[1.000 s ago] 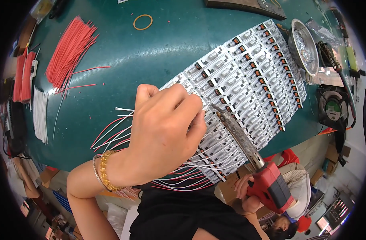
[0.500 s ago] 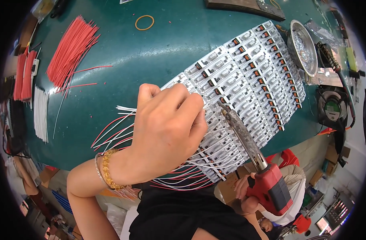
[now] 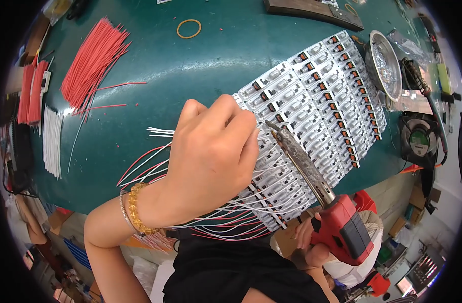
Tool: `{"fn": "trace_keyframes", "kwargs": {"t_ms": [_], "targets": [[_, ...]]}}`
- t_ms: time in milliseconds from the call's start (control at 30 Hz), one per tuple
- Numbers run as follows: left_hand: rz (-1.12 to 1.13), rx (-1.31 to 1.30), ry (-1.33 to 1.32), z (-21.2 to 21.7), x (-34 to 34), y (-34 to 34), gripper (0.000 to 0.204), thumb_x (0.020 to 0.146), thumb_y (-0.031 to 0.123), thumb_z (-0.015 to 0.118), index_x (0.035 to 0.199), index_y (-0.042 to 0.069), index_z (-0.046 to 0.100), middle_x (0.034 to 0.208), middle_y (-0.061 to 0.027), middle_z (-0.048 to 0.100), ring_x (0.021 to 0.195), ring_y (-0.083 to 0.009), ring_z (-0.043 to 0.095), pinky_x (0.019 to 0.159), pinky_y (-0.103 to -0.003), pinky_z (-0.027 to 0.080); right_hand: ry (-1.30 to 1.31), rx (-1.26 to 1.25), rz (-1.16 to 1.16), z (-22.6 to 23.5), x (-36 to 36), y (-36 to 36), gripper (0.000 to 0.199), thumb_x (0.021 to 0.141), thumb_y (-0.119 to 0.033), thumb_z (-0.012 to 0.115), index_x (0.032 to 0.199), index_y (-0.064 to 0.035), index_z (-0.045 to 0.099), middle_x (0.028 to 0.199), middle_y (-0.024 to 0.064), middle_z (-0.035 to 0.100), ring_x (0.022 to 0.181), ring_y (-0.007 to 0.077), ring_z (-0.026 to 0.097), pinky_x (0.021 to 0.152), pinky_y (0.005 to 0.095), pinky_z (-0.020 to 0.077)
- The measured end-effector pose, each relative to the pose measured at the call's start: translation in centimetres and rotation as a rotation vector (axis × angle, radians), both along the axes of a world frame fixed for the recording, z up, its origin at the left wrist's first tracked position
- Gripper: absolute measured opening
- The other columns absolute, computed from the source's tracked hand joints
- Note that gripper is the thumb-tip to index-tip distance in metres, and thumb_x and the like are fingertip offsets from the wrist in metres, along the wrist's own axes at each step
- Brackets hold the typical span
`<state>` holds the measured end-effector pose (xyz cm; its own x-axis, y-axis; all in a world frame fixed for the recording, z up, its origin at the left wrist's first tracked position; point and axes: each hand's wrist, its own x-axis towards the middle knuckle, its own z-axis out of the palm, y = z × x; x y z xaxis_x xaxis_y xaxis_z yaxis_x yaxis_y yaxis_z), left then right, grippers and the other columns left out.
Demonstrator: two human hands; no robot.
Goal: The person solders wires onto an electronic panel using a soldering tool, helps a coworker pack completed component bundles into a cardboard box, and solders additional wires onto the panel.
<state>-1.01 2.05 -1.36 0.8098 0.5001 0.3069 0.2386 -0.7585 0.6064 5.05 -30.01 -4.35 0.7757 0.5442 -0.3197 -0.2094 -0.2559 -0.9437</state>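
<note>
My left hand [image 3: 210, 151] is closed over the near-left part of a panel of small silvery circuit boards [image 3: 311, 113], its fingertips hidden from view. Ends of several white wires [image 3: 160, 132] stick out behind it, apparently gripped in its palm. My right hand [image 3: 311, 247] grips the handle of a red and black soldering iron [image 3: 339, 227]. The iron's dark tip hangs just right of my left fingers, over the panel; whether it touches a board I cannot tell. Red and white wires trail from the panel's near rows, under my left wrist.
Loose red wires [image 3: 92, 63] lie in a pile at the far left, with a bundle of white wires [image 3: 52, 144] nearer. A rubber band [image 3: 189, 29] rests on the green table [image 3: 155, 96]. A metal bowl [image 3: 385, 65] and a small fan [image 3: 419, 136] stand at the right.
The soldering iron's tip has moved left and slightly away from me, closer to my left fingers. My left hand stays closed in nearly the same place.
</note>
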Motion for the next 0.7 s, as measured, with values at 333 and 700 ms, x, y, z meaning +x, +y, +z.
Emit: {"fn": "trace_keyframes", "kwargs": {"t_ms": [333, 700], "targets": [[-0.005, -0.004, 0.026, 0.1, 0.0, 0.2, 0.013, 0.069, -0.002, 0.067, 0.07, 0.005, 0.056, 0.07, -0.0051, 0.052, 0.061, -0.0225, 0.046, 0.06, -0.034, 0.032, -0.064, -0.165, 0.133, 0.9, 1.2, 2.4, 0.015, 0.071, -0.005, 0.064, 0.086, -0.0019, 0.063, 0.077, 0.0061, 0.063, 0.066, 0.0167, 0.06, 0.054, 0.0277, 0.0437], [-0.005, -0.001, 0.03, 0.4, -0.1, 0.1, 0.011, 0.071, -0.002, 0.066, 0.071, 0.005, 0.057, 0.071, -0.0052, 0.053, 0.062, -0.0223, 0.048, 0.061, -0.033, 0.034, -0.108, 0.111, 0.061, 1.2, 0.7, 4.1, 0.062, 0.076, -0.046, 0.061, 0.114, 0.0007, 0.049, 0.057, -0.0002, 0.05, 0.047, 0.0127, 0.049, 0.046, 0.0267, 0.0396]]}}
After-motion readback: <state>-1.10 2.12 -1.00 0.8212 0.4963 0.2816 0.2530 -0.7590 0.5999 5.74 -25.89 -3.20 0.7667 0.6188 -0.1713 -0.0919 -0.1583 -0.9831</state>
